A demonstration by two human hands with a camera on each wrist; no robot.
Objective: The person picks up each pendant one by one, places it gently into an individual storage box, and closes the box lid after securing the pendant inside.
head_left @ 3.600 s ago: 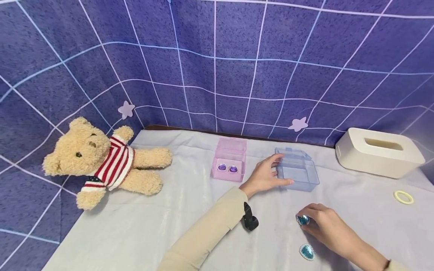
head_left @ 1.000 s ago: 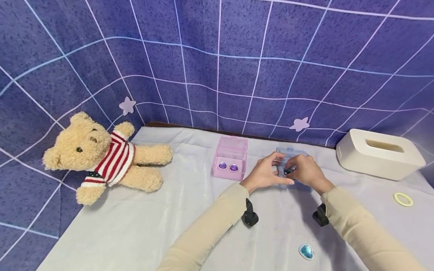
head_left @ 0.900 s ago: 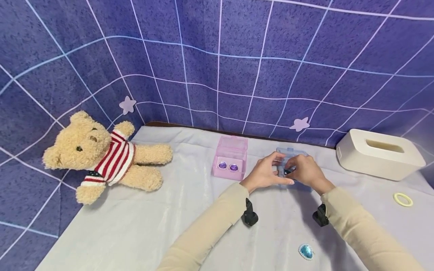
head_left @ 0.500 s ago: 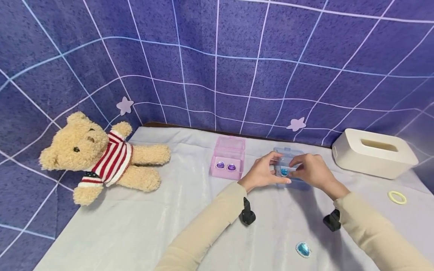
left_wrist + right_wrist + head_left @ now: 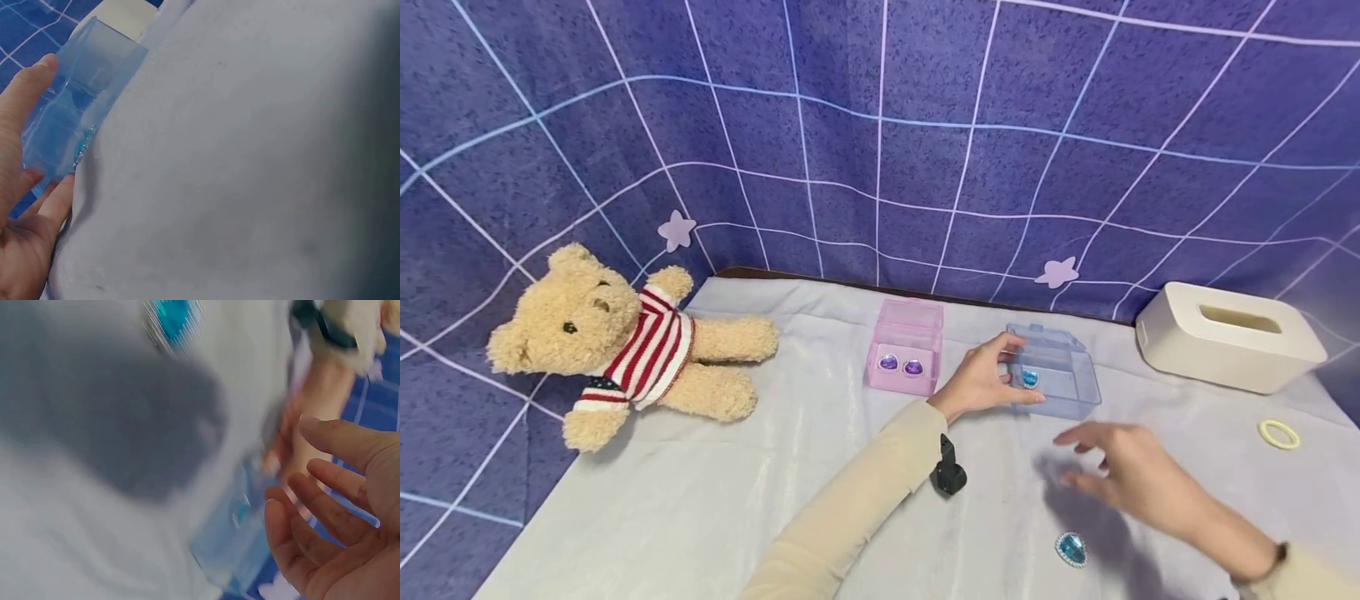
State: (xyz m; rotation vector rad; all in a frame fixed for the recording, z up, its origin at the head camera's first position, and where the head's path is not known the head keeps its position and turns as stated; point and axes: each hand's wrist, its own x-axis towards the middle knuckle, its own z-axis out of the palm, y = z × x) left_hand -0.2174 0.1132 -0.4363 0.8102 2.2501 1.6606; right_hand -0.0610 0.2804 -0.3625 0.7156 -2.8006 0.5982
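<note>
My left hand (image 5: 981,379) holds the left side of an open-lidded, see-through blue plastic box (image 5: 1063,392), thumb at the front and fingers toward the back. Inside the box, at its left end, lies a teal gem (image 5: 1029,380) with a pale beaded rim. A matching teal gem (image 5: 1071,549) rests on the white cloth nearer the front. Above the cloth between box and loose gem, my right hand (image 5: 1138,475) has nothing in its loosely bent fingers; in the right wrist view its fingers (image 5: 331,519) are spread apart.
Left of the blue box stands an open pink box (image 5: 904,379) with two purple gems in it. A teddy bear (image 5: 655,350) in a striped top lies far left. A white tissue box (image 5: 1228,358) and a yellow ring (image 5: 1278,434) are at the right. A purple curtain (image 5: 880,150) hangs behind.
My right hand carried a teal gem into the blue box, let it go there, and has moved back toward the front right. My left hand has stayed at the box.
</note>
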